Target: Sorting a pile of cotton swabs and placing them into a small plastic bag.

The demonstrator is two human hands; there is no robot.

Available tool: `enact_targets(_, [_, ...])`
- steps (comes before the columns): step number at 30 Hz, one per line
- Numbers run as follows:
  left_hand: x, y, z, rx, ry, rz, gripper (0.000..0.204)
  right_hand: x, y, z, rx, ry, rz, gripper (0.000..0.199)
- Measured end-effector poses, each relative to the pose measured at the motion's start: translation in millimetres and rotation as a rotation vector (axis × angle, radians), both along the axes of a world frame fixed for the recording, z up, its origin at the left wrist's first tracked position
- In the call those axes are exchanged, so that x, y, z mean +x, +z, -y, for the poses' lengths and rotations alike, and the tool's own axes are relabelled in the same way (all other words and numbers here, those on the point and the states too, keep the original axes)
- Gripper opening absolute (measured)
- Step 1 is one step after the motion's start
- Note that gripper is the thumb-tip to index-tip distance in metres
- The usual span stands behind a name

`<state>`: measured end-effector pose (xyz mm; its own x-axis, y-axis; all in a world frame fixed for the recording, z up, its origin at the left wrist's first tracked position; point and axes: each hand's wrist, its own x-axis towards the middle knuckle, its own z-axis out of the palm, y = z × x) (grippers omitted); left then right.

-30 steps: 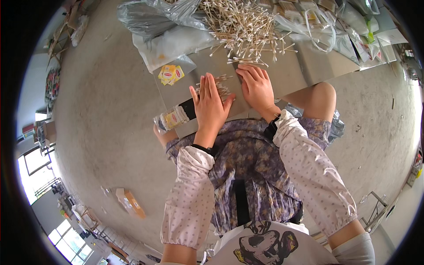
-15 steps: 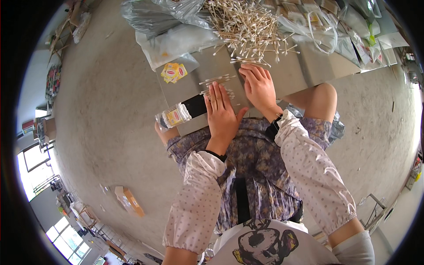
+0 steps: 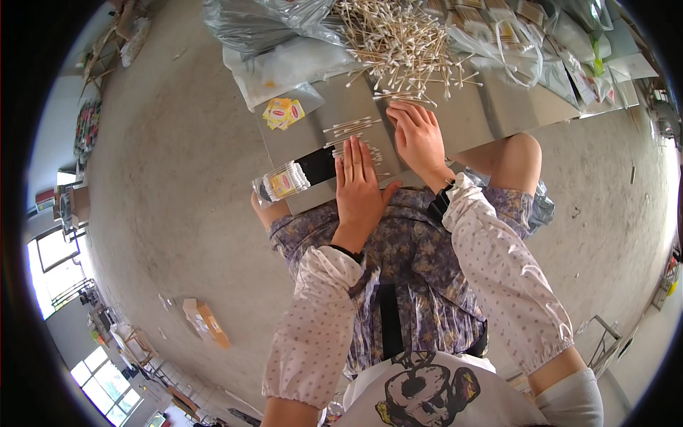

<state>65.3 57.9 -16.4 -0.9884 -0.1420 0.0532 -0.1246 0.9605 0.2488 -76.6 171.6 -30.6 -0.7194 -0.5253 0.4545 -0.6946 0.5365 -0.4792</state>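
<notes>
My left hand lies flat, fingers straight and together, on the near edge of a grey board resting across my lap, pressing on a small row of cotton swabs. My right hand rests palm down beside it, fingers spread over loose swabs at the foot of a big pile of cotton swabs. Another short row of swabs lies just beyond my left fingertips. A filled clear packet of swabs with a yellow label sits at the board's left corner.
Small yellow and red labels lie on the board's left part. Clear plastic bags and more packets crowd the far side. A cardboard box lies on the concrete floor at lower left. My knee rises at right.
My left hand has slid down and toward me, flattening over the swabs at the board's near edge. My right hand has stayed by the pile.
</notes>
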Motion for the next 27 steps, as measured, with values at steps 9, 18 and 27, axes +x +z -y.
enact_targets(9, [-28,-7,15,0.038,0.061,-0.121,0.102,-1,-2,3,-0.018,0.002,-0.011,0.032])
enact_targets(18, [-18,-9,31,0.197,0.120,-0.300,0.064,-1,2,1,0.006,0.000,-0.023,0.030])
enact_targets(27, [-20,-7,52,0.227,0.233,-0.333,0.015,0,4,2,0.016,0.004,0.000,0.030])
